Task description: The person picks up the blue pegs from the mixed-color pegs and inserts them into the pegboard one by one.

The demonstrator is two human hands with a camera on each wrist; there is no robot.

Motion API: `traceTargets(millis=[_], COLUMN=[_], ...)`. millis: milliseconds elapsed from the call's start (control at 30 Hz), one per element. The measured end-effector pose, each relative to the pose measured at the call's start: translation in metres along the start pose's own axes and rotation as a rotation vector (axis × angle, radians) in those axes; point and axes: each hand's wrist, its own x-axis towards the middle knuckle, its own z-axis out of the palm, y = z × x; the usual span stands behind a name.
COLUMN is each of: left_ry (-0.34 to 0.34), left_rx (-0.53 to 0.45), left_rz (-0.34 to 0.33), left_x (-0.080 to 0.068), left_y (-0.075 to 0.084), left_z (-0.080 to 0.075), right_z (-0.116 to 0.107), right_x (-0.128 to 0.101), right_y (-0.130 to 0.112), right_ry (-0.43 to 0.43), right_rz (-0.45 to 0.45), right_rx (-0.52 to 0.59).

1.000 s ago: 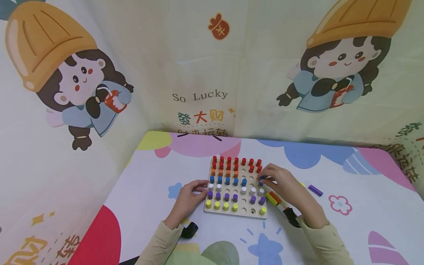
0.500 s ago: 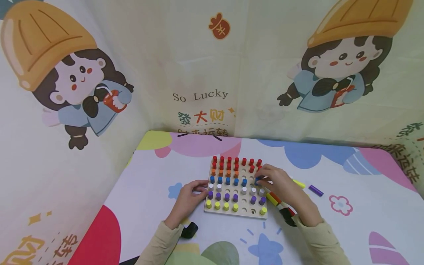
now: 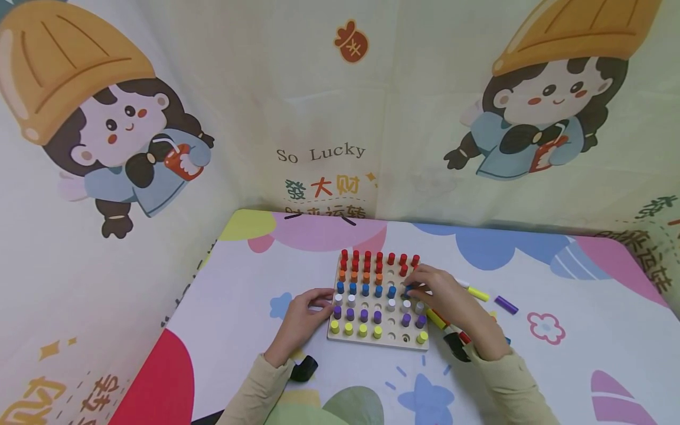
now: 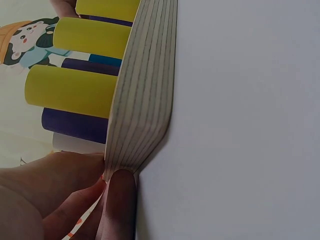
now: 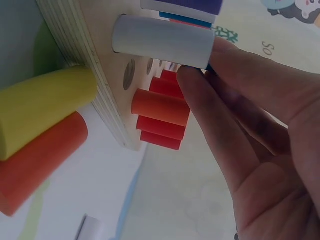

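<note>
A wooden pegboard (image 3: 383, 343) stands on the table, with rows of upright pegs in red, orange, blue, white, purple and yellow. My left hand (image 3: 305, 319) grips its left edge; in the left wrist view thumb and finger meet the board's layered corner beside the yellow pegs (image 4: 72, 90). Over the blue row, toward the right side, my right hand (image 3: 446, 295) pinches a blue peg (image 3: 408, 291) between thumb and fingertips. The right wrist view has a white peg (image 5: 165, 42) largely hiding that blue peg. Whether it sits in a hole cannot be told.
Loose pegs lie right of the board: a yellow one (image 3: 437, 319) close to its edge, another yellow peg (image 3: 478, 293), a purple peg (image 3: 506, 304) and a blue peg (image 3: 507, 340) partly behind the wrist. A printed cloth wall (image 3: 425, 200) rises behind the table.
My right hand has shifted slightly left along the blue row with the blue peg, uncovering more loose pegs on the right. The left hand and the board stay still.
</note>
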Motion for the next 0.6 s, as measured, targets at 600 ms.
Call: traceTargets(millis=[600], left_ry=[-0.004], left_rx=[-0.01], left_rz=[-0.004], left_x=[0.0009], left_y=[-0.0008], left_z=[0.0001], right_z=[0.0096], right_x=[0.0055], right_y=[-0.002], right_ry=[-0.021], right_rz=[0.006], right_rx=[-0.068])
